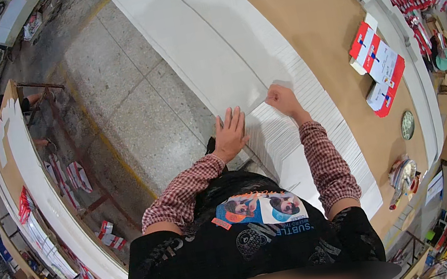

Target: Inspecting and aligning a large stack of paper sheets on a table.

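Observation:
A long white cardboard sheet with a lengthwise crease stretches away from me. Its near end lies on a fanned stack of white sheets. My left hand lies flat on the sheet's near left part, fingers stretched out. At the near right corner, by the crease, my right hand is closed with its fingers curled in. Whether it pinches the sheet's edge or only presses on it is hidden. Both forearms wear checked sleeve covers.
Right of the stack runs a brown board surface bearing a red and white printed carton, a roll of tape and a tape dispenser. Leftward, across a speckled floor, stands another table with a person at its far end.

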Available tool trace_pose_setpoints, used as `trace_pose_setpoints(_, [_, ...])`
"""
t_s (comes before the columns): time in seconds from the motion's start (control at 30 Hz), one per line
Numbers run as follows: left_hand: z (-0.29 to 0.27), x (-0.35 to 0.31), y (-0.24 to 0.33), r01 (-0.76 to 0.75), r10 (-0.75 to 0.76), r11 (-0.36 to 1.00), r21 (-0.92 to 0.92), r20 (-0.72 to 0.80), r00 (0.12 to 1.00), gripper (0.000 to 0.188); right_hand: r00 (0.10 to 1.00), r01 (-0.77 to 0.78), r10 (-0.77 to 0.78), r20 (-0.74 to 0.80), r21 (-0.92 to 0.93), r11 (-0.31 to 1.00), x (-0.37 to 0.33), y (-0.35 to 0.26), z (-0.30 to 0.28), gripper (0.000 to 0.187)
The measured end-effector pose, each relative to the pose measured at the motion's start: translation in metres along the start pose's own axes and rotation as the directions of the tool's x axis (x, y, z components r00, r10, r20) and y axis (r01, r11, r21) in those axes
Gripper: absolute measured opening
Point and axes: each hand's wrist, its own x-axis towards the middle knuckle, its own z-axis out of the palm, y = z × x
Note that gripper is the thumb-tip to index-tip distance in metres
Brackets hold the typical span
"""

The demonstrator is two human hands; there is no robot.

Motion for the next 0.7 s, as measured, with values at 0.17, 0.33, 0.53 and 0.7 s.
trace_pose_setpoints(0.17, [0.0, -0.003, -0.008, -0.022, 0.024, 0.999, 0.038, -0.033, 0.999, 0.074, 0.984, -0.171, 0.164, 0.069, 0.12, 0.978, -0.008, 0.005, -0.002, 0.019])
trace_pose_setpoints(0.33, [0.002, -0.001, -0.011, -0.068, 0.072, 0.995, 0.078, -0.048, 0.996, 0.074, 0.981, -0.151, 0.166, -0.101, 0.136, 0.979, -0.014, 0.013, 0.019, 0.022])
trace_pose_setpoints(0.53, [-0.007, 0.0, -0.013, -0.092, 0.091, 0.994, 0.057, 0.02, 0.996, 0.073, 0.967, -0.212, 0.222, -0.124, 0.088, 0.973, -0.011, 0.02, 0.017, 0.026])
trace_pose_setpoints(0.7, [-0.01, 0.0, -0.015, -0.107, 0.107, 0.994, 0.03, -0.001, 0.994, 0.073, 0.964, -0.208, 0.204, -0.168, -0.006, 0.978, -0.009, 0.014, 0.023, 0.027])
